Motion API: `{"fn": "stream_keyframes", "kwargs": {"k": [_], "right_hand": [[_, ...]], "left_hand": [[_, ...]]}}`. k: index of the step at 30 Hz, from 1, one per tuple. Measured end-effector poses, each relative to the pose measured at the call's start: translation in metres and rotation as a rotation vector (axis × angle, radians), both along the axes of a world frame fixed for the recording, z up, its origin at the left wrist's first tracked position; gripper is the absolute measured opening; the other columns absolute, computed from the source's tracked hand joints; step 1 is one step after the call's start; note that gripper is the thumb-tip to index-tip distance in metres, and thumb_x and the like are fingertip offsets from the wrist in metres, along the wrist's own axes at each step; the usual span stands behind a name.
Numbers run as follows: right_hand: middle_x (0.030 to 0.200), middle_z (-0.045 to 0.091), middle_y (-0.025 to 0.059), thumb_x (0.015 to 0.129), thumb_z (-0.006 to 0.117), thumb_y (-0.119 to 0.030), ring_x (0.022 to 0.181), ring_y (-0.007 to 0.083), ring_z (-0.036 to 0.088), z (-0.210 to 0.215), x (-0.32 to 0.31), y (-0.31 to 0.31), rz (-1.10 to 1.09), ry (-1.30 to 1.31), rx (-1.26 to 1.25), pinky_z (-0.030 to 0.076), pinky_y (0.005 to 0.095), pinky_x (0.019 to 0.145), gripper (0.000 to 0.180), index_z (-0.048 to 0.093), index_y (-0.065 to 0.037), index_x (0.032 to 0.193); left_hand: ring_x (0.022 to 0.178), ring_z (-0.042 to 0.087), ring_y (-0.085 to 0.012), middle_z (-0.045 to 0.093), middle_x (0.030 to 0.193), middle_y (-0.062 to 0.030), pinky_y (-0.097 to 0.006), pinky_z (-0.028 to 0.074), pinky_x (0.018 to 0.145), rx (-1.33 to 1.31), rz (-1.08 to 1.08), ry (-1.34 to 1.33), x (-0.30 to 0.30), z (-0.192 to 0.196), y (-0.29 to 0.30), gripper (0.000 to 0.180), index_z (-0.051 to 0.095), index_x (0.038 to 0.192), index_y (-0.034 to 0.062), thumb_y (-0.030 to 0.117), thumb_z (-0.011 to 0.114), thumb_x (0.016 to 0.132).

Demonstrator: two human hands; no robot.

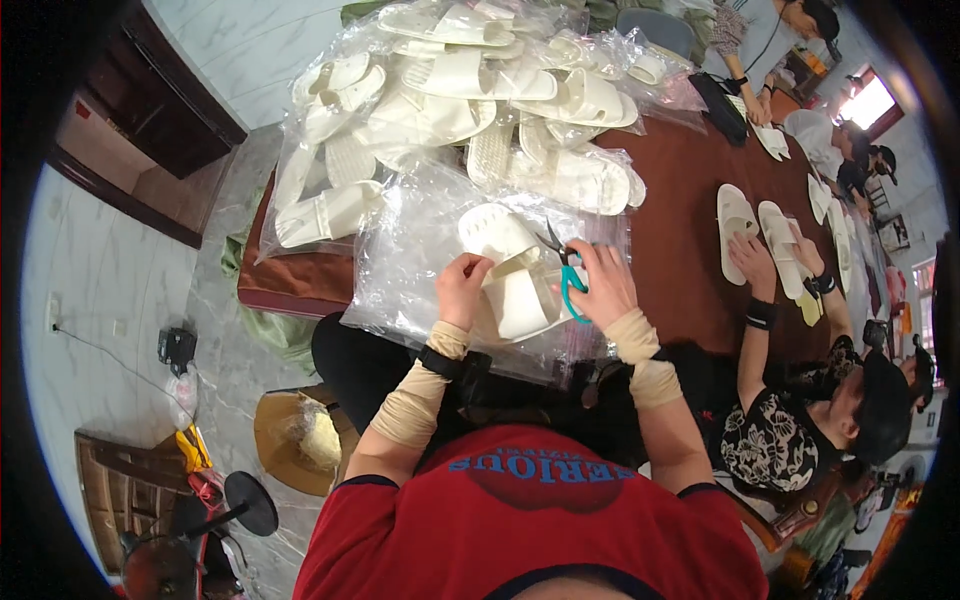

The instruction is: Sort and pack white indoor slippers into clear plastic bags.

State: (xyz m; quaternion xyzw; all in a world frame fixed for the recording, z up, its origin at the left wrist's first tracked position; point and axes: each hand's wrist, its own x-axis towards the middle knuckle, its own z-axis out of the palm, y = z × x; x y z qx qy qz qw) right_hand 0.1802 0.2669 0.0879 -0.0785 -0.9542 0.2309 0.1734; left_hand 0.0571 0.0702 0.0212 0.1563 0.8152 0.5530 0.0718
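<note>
A pair of white slide slippers lies in front of me on a clear plastic bag (pixel 400 290). The far slipper (pixel 490 228) has a holed footbed; the near slipper (pixel 520 308) shows its broad strap. My left hand (pixel 461 292) is closed, thumb and fingertips pinched at the left edge of the slippers where the two meet. In my right hand (pixel 607 285) are scissors (pixel 568 272) with teal handles and dark blades, held beside the slippers' right side. The blades point away from me and to the left, apart at the tips.
Bagged white slippers (pixel 450 110) are heaped at the table's far side. The brown table (pixel 670 220) stretches right, where a co-worker (pixel 800 420) handles another slipper pair (pixel 735 225). On the floor at left stand a cardboard box (pixel 285 440) and a fan (pixel 160 568).
</note>
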Motion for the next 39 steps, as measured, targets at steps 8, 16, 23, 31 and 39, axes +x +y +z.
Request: {"fn": "stream_keyframes", "kwargs": {"k": [8, 16, 23, 31, 39], "right_hand": [[0.091, 0.056, 0.0090, 0.068, 0.070, -0.024, 0.092, 0.0269, 0.053, 0.022, -0.023, 0.003, 0.290, -0.109, 0.404, 0.041, 0.0393, 0.079, 0.046, 0.058, -0.013, 0.112], [0.087, 0.057, 0.0085, 0.070, 0.068, -0.022, 0.089, 0.0259, 0.055, 0.019, -0.046, -0.018, 0.310, -0.063, 0.579, 0.043, 0.0387, 0.079, 0.040, 0.059, -0.012, 0.108], [0.081, 0.058, 0.0107, 0.069, 0.066, -0.019, 0.083, 0.0270, 0.057, 0.015, -0.041, -0.020, 0.296, -0.021, 0.492, 0.047, 0.0405, 0.072, 0.037, 0.060, -0.009, 0.104], [0.085, 0.055, 0.0080, 0.069, 0.069, -0.022, 0.085, 0.0251, 0.053, 0.033, -0.041, -0.028, 0.299, 0.040, 0.530, 0.042, 0.0371, 0.071, 0.043, 0.057, -0.010, 0.109], [0.084, 0.054, 0.0089, 0.071, 0.069, -0.020, 0.085, 0.0256, 0.055, 0.025, -0.044, -0.038, 0.224, -0.151, 0.434, 0.044, 0.0388, 0.071, 0.038, 0.058, -0.010, 0.106]], "left_hand": [[0.065, 0.057, -0.0139, 0.066, 0.074, -0.0074, -0.029, 0.046, 0.063, 0.214, 0.096, 0.031, 0.003, -0.004, 0.000, 0.015, 0.065, 0.086, 0.0004, 0.015, 0.065, 0.086], [0.066, 0.058, -0.0144, 0.064, 0.074, -0.0085, -0.028, 0.046, 0.062, 0.235, 0.109, 0.048, 0.015, 0.009, 0.003, 0.011, 0.064, 0.086, 0.0008, 0.012, 0.065, 0.086], [0.064, 0.053, -0.0076, 0.063, 0.073, -0.0019, -0.023, 0.043, 0.058, 0.205, 0.065, 0.013, 0.014, 0.009, -0.004, 0.011, 0.064, 0.088, 0.0015, 0.013, 0.063, 0.089], [0.062, 0.053, -0.0073, 0.062, 0.070, -0.0021, -0.023, 0.044, 0.057, 0.161, 0.020, -0.005, 0.018, 0.017, -0.016, 0.015, 0.065, 0.088, 0.0002, 0.014, 0.061, 0.091], [0.061, 0.050, -0.0067, 0.060, 0.070, -0.0015, -0.023, 0.043, 0.057, 0.177, 0.025, 0.048, 0.020, 0.021, -0.024, 0.016, 0.063, 0.086, 0.0000, 0.014, 0.059, 0.093]]}}
